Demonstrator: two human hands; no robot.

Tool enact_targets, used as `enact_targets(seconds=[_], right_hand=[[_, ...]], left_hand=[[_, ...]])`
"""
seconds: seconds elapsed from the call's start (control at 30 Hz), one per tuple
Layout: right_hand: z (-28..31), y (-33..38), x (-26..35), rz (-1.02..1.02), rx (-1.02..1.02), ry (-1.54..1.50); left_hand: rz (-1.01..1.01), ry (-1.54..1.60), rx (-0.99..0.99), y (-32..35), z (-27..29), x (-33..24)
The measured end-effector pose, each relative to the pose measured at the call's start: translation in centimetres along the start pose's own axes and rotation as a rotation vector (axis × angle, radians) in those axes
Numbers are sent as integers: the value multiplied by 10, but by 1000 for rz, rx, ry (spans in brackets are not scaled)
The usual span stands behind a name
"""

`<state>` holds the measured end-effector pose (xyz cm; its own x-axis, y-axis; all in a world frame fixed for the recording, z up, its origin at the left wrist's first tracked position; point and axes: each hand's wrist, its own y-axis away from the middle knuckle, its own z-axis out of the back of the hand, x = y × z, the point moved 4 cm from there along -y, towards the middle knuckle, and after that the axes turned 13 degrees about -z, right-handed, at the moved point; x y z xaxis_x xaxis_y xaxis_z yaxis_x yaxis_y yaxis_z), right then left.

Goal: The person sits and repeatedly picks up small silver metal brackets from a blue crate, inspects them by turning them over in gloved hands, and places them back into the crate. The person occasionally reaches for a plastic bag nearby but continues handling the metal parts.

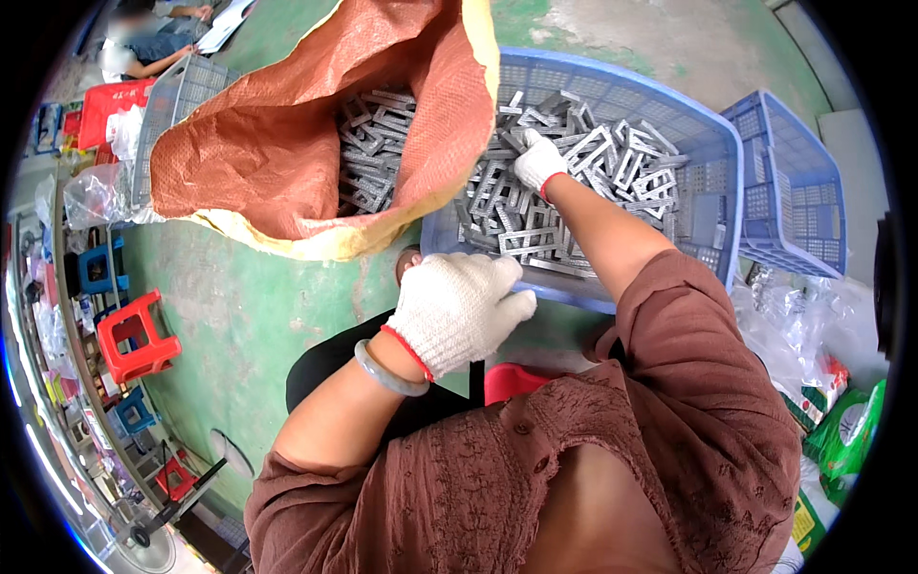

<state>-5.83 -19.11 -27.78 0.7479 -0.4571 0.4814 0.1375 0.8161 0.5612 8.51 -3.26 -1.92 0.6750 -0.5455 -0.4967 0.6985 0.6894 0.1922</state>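
My right hand [537, 163], in a white knit glove, reaches into a blue plastic basket [712, 143] and closes its fingers on one of the grey metal frames [612, 158] piled there. My left hand [457, 308], also gloved, hovers curled over the basket's near left corner; what it holds, if anything, is hidden. A green bangle [387, 373] circles that wrist. An open orange woven sack [273, 143] leans over the basket's left end, with more grey metal frames [368, 148] inside it.
A second blue basket [794, 191] stands to the right, with clear plastic bags [803, 325] below it. Red and blue stools [134, 335] line the left on the green floor [239, 306]. Another person [143, 48] sits at the far top left beside a grey crate [177, 91].
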Motion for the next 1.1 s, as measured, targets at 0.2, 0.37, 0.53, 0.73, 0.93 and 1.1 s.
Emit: enact_targets(seconds=[0.2,0.37,0.53,0.73,0.93,1.1], right_hand=[[57,67,-25,-128,408,-810],[135,137,-33,178,481,-1068],[213,233,-20,400,437,-1019],[239,305,-24,442,531,-1176],[227,328,-36,416,501,-1274],[222,328,-50,388,566,-1357]], left_hand=[[78,25,83,-4,5,-5],[143,60,15,-11,12,-15],[247,1208,-316,-28,29,-25],[-447,923,-597,-27,39,-78],[-385,865,-767,-38,32,-80],[-346,940,-836,-33,28,-92]])
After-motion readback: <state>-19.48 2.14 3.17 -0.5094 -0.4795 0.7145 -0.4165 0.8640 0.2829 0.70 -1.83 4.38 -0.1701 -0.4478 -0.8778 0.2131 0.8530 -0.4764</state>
